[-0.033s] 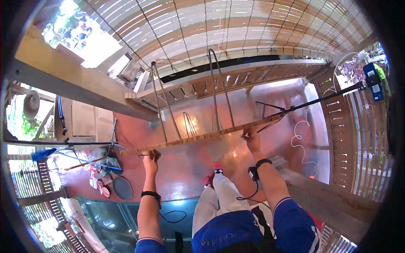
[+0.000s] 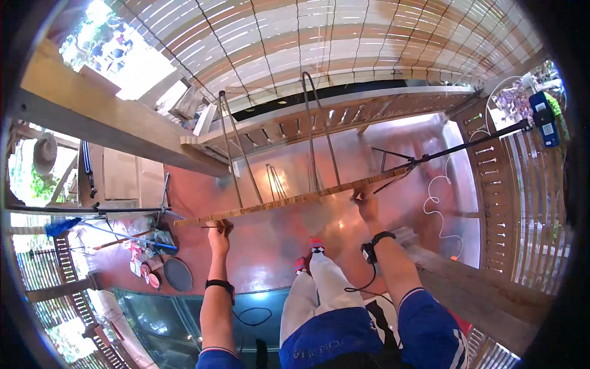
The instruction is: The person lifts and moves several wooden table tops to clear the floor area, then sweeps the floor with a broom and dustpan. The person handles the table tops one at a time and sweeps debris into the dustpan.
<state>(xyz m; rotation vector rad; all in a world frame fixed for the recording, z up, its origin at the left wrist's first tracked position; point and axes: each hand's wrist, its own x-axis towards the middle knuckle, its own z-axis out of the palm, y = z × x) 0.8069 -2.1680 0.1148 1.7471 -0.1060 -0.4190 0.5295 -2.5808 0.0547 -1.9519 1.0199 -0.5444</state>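
Observation:
A long wooden board (image 2: 295, 200) with bent-rod metal hairpin legs (image 2: 313, 129) stands on edge in front of me, its legs pointing away. My left hand (image 2: 220, 229) is closed at the near side of its left part. A thin dark piece (image 2: 211, 227) sticks out leftward from those fingers, too small to name. Further right, my right hand (image 2: 364, 198) is closed close against the board's near side. Whatever lies between its fingertips is hidden. Each wrist wears a black band, the right one with a small device and a cable.
A black stand (image 2: 424, 158) reaches in from the right, touching or overlapping the board's right end. A heavy wooden beam (image 2: 117, 129) crosses the upper left. A round dark pan-like disc (image 2: 178, 274) lies on the reddish floor at left. A white cord (image 2: 435, 200) curls at right.

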